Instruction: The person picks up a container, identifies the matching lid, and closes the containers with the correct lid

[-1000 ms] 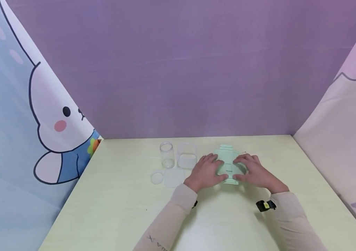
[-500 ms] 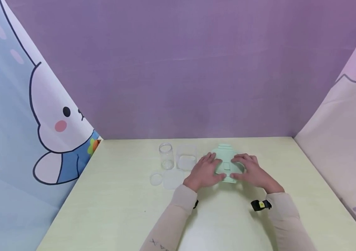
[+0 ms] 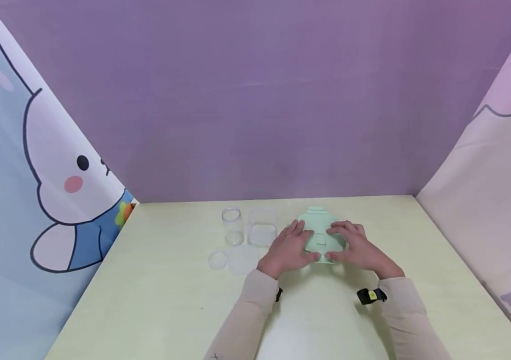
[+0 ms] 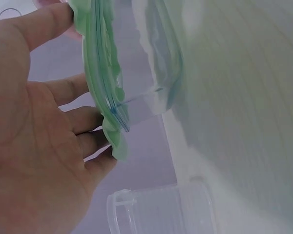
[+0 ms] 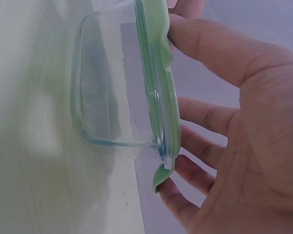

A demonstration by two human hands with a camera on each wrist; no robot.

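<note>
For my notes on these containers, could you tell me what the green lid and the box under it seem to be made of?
Green lid: apparently matte, pale green plastic or silicone; it is opaque, with a soft, wavy rim flap. Box: clear, glossy, probably glass, given its thick blue-tinted edges, though hard plastic is possible.

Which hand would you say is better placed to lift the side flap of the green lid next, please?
Probably the right hand: in its wrist view a fingertip sits right beside the raised flap of the green lid. The left hand lies flat on the lid, better suited to steadying.
</note>
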